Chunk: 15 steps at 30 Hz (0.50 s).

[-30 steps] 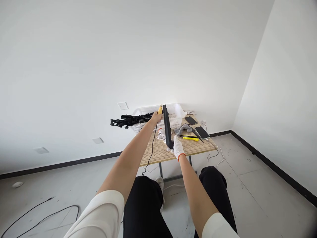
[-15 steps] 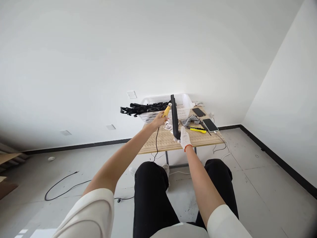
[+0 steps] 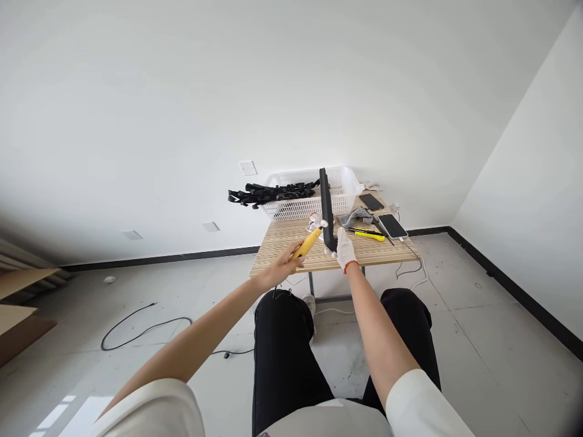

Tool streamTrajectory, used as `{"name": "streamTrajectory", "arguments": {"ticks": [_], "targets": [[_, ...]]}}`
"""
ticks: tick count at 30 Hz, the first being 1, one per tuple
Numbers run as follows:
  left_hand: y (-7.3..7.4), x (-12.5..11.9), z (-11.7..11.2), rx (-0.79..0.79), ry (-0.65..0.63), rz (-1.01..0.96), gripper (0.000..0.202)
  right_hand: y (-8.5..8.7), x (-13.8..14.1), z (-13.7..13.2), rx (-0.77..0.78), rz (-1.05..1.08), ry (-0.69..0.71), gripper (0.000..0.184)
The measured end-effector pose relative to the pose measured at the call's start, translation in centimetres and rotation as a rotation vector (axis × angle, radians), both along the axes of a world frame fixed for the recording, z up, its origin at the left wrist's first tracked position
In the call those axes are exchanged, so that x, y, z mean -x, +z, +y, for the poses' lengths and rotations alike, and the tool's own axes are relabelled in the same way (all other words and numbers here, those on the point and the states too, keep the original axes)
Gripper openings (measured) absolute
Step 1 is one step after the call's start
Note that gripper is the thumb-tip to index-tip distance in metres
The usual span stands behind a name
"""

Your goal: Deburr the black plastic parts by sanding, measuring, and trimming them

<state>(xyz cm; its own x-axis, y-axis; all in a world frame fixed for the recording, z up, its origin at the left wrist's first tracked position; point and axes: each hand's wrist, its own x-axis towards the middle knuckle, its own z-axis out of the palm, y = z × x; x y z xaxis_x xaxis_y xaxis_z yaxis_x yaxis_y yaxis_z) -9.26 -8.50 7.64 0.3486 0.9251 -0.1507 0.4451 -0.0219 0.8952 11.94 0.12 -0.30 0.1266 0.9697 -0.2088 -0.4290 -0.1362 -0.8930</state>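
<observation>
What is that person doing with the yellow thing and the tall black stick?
Someone is sitting at a small wooden table. Their left hand holds a yellow tool with a cord, its tip pointing at the bottom of a long black bar. Their gloved right hand grips that bar near its lower end and keeps it upright. Behind it is a white basket with black parts sticking out.

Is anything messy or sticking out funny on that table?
Yes. A bundle of black parts pokes out of the white basket and hangs past the left edge of the table. A black cord also loops loose on the floor. The left hand holds a yellow tool, the right hand a black bar, upright.
</observation>
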Motion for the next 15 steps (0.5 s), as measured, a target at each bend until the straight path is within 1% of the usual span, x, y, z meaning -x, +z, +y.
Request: {"name": "streamTrajectory", "arguments": {"ticks": [3, 6, 11, 15], "targets": [[-1.2, 0.4, -2.0, 0.019, -0.007, -0.029, 0.071, 0.1, 0.1, -0.1, -0.005, 0.010, -0.004, 0.057], [-2.5, 0.6, -3.5, 0.033, -0.023, -0.061, 0.071, 0.2, 0.1, -0.3, -0.023, 0.017, 0.018, 0.061], [-4.6, 0.7, -5.3, 0.060, 0.010, -0.155, 0.068, 0.6, 0.2, -0.7, -0.028, 0.006, 0.040, 0.070], [-6.1, 0.7, -6.4, 0.080, 0.062, -0.267, 0.065, 0.4, 0.1, -0.7, 0.001, -0.028, 0.019, 0.065]]}}
